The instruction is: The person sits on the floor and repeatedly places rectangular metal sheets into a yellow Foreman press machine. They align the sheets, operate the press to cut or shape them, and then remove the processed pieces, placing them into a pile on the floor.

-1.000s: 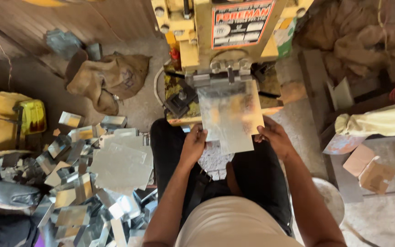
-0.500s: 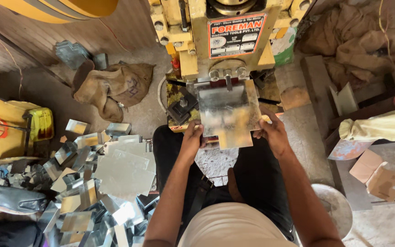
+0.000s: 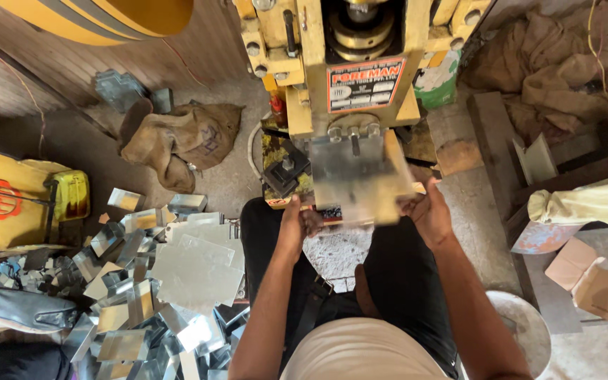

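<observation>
A metal sheet (image 3: 360, 179) is held at its near edge by both hands, the left hand (image 3: 295, 224) and the right hand (image 3: 427, 211) closed on its corners, under a yellow press (image 3: 346, 63). Cut sheets (image 3: 191, 271) are piled on the floor at left.

One press (image 3: 360, 77), one held sheet (image 3: 357, 179), two hands (image 3: 291, 229)
</observation>
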